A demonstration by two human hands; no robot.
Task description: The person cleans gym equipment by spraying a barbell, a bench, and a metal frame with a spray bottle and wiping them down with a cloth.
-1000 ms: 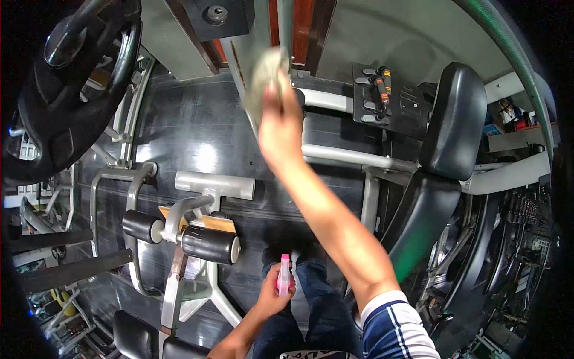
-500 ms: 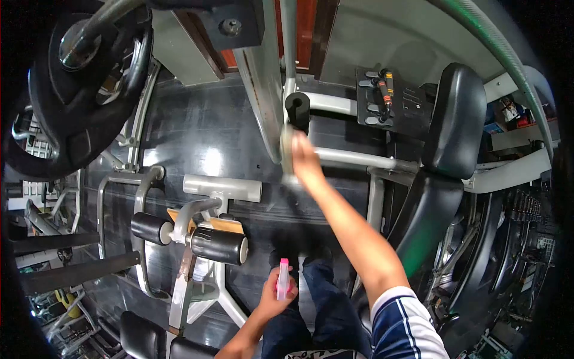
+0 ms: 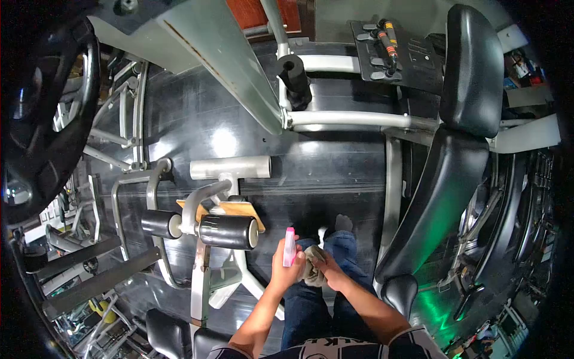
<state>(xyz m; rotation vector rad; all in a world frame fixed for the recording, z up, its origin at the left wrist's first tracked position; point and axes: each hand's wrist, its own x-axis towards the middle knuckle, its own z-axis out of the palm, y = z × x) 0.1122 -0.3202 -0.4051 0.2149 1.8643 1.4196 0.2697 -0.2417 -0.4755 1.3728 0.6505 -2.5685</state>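
Note:
In front of my thighs, my left hand (image 3: 280, 267) grips a spray bottle (image 3: 289, 252) with a pink tip and a pale pink top. Right beside it, a crumpled grey-brown cloth (image 3: 314, 267) is bunched in my right hand (image 3: 333, 274). The two hands are close together, and the cloth comes right up to the left hand's fingers. Just left of the bottle stands a leg machine with black foam rollers (image 3: 228, 232) and a wooden board (image 3: 239, 210).
A padded black bench (image 3: 433, 197) runs along my right. Ahead rises a grey steel upright (image 3: 221, 60), with a black foam roller (image 3: 294, 78) at its foot. A board with push-up handles (image 3: 388, 45) lies at the back right. Black weight plates (image 3: 54, 102) hang at upper left.
My right hand has come back from the upright ahead, down to my left hand, with the cloth. My left hand has risen slightly with the bottle. The view has tilted down.

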